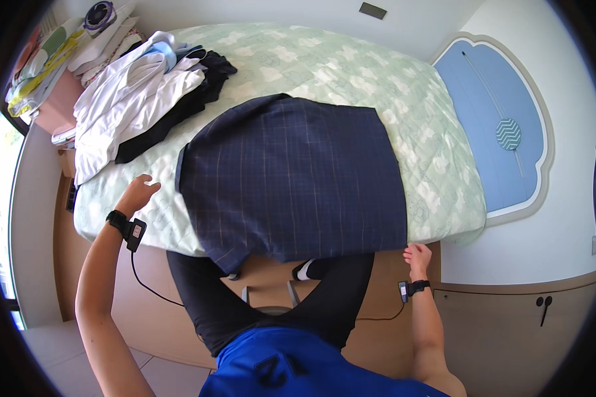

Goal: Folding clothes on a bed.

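A dark blue checked garment lies spread over the front of the bed before me, its lower edge reaching the mattress edge. My left hand is just left of the garment, over the bedding, with thumb and fingers apart and nothing in it. At the garment's near right corner is my right hand, its fingers curled. Whether those fingers pinch the corner or only rest beside it is not clear. Each wrist wears a black strap with a small cabled device.
A heap of white and black clothes lies on the bed's left part. Behind it are folded textiles, a pink box and a small fan. A blue headboard panel stands right, above a cabinet.
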`<state>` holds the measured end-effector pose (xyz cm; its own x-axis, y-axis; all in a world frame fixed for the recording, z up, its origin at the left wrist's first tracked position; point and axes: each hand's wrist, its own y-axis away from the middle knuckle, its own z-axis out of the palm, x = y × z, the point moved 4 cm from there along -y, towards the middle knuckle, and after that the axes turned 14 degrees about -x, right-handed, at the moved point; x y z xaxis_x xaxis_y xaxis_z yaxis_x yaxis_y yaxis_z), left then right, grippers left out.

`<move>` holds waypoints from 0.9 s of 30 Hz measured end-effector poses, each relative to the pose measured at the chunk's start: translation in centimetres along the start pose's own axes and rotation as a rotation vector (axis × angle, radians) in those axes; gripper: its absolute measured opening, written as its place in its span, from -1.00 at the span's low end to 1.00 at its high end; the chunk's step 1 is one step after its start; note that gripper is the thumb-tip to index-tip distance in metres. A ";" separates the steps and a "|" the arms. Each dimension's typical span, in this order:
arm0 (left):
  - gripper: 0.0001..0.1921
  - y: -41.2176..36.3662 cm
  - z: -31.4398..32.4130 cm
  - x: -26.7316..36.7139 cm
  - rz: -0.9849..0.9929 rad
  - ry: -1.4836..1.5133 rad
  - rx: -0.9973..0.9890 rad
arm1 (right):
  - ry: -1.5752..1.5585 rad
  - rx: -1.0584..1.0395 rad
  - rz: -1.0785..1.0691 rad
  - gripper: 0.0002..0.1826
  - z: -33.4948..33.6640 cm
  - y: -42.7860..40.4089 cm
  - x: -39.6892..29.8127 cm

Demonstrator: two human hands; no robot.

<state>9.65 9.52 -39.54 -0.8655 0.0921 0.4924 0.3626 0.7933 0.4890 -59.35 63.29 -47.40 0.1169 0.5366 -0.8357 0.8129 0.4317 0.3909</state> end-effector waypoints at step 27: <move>-0.14 -29.6 3.6 26.5 0.346 -0.049 -0.152 | 0.601 -0.345 -0.666 -0.55 24.1 -36.9 -28.3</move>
<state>-25.25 -9.32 -43.53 -0.6973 0.3701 0.6139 0.6801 0.6123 0.4032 -78.86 14.69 -47.47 -0.6984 0.3445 -0.6273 0.3828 0.9204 0.0793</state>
